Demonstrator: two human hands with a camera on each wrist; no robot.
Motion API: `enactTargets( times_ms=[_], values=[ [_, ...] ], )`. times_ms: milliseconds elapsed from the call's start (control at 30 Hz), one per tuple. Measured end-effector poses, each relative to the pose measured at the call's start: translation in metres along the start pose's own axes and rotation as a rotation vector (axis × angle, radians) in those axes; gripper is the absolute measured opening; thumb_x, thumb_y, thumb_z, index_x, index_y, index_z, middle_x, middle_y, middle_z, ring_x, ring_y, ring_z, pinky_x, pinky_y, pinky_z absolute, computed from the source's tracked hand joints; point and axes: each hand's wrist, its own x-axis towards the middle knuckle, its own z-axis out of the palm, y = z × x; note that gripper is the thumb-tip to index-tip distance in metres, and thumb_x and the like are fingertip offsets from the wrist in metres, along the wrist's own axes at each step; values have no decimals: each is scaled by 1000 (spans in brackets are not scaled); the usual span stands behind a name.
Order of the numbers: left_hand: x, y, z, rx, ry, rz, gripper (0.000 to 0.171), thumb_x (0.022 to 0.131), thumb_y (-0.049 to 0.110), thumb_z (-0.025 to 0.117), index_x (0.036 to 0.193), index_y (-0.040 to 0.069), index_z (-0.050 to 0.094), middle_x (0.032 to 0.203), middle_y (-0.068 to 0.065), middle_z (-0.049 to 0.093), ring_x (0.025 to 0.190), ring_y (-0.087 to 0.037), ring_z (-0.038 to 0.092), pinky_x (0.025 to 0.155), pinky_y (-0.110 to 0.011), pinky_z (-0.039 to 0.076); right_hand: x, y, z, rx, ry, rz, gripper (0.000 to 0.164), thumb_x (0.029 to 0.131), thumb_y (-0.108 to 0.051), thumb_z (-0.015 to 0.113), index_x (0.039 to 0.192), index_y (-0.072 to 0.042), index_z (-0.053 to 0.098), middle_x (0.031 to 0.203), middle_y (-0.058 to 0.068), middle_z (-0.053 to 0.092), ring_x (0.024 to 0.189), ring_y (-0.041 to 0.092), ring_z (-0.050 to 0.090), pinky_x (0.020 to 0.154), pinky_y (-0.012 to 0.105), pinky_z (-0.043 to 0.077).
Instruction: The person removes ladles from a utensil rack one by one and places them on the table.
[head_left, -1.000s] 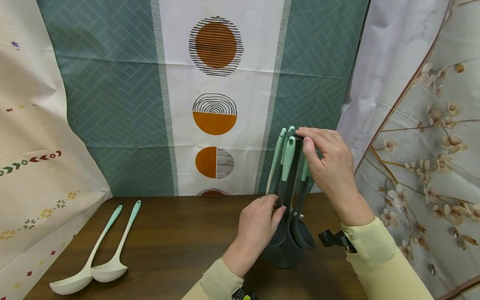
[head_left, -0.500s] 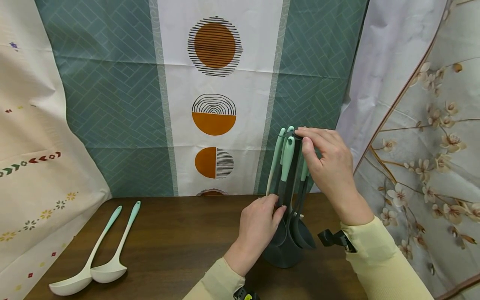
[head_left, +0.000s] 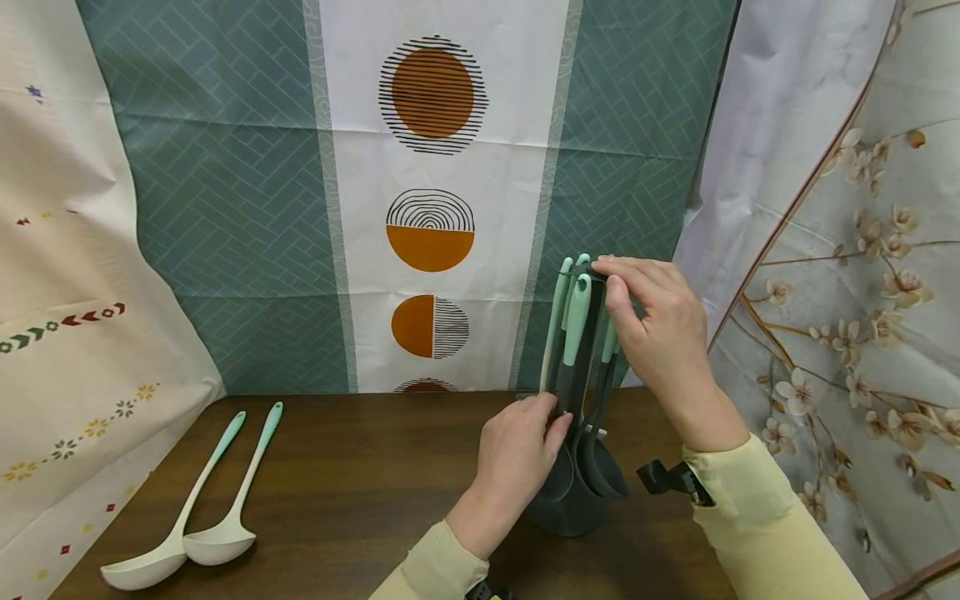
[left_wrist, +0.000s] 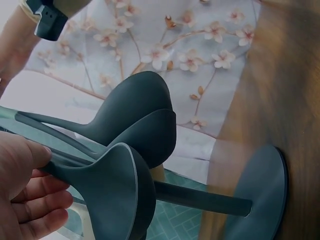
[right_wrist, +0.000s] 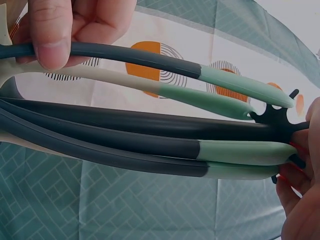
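Note:
My left hand pinches the dark shaft of a hanging ladle between thumb and fingers. This ladle has a pale green handle end, and its dark bowl hangs above the round base of a dark utensil stand. My right hand grips the top of the stand, with its fingers around the hooked hub. Two more dark bowls hang on the far side. A cream-shafted utensil also hangs from the hub; its lower end is largely hidden.
On the left of the brown wooden table lie two cream ladles with mint handles, side by side. A patterned teal and white cloth hangs behind. Floral fabric drapes at the right, close to the right forearm.
The hanging utensils have shifted slightly at the stand, and the cream-shafted one's lower part has moved a little right. Both hands stay in nearly the same place.

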Motion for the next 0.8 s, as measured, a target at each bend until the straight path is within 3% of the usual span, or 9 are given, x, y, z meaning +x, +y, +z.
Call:
enactTargets(
  times_ms=[800],
  values=[
    [-2,3,-10,0,41,25,21,101,27,85,90,17,70,72,7,63,60,-6,53,52,-17,35,0,-3,1,4,-4,14,36,113,-25,53,134,-14,81,137,1,77,128,30,64,99,54,50]
  ],
)
